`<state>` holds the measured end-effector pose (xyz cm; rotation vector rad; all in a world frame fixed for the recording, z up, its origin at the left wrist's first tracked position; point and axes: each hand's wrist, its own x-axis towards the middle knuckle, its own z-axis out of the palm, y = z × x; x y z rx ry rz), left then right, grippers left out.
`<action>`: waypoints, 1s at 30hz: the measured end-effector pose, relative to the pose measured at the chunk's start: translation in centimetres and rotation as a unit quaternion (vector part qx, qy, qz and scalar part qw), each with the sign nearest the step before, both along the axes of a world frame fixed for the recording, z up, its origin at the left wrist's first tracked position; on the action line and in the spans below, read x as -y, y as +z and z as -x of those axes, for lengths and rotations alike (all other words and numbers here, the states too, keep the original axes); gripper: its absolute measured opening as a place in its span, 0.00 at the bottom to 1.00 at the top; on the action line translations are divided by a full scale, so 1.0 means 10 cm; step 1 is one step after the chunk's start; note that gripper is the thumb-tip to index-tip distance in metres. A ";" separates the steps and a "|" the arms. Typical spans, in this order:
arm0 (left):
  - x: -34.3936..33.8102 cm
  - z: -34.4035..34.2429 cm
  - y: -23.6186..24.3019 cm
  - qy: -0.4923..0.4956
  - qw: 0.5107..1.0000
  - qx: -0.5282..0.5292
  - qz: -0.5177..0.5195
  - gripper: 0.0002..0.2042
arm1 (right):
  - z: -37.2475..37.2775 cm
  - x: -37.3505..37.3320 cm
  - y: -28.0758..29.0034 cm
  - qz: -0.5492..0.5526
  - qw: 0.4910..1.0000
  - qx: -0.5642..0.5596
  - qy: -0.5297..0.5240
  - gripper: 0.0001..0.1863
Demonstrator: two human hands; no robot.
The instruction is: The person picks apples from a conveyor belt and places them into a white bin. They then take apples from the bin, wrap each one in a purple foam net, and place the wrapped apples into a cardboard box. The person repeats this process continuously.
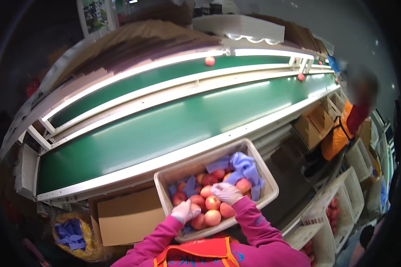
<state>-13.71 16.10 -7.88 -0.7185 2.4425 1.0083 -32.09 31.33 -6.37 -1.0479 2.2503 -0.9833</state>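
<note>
A pale plastic crate (pixel 268 191) holds several red-yellow apples (pixel 212 217) among blue cloth-like pieces (pixel 242 165). My left hand (pixel 184 211), in a pale glove, is inside the crate's left part with its fingers closed on an apple. My right hand (pixel 224 192), also gloved, is farther back and to the right among the apples, its fingers curled; what lies under them is hidden.
A green conveyor (pixel 133 142) runs behind the crate, carrying scattered apples (pixel 300 77) at its far end. Cardboard boxes (pixel 127 216) and a yellow bag (pixel 91 238) sit lower left. A co-worker in an orange apron (pixel 336 138) stands right, near more crates (pixel 356 196).
</note>
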 end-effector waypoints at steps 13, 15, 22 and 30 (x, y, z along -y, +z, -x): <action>1.36 -0.42 2.58 0.174 0.717 -0.471 0.484 0.19 | 2.44 1.20 3.56 0.500 0.724 -0.463 -0.105 0.20; 1.63 -0.24 3.09 0.138 0.662 -0.522 0.519 0.19 | 2.91 1.39 3.96 0.490 0.660 -0.557 -0.116 0.20; 2.66 -0.25 4.10 0.168 0.638 -0.581 0.477 0.31 | 3.96 1.66 4.63 -0.064 0.748 -0.657 -0.071 0.15; 3.42 0.06 4.44 0.180 0.866 -0.350 0.309 0.31 | 4.68 1.69 4.62 -0.005 0.620 -0.780 0.091 0.18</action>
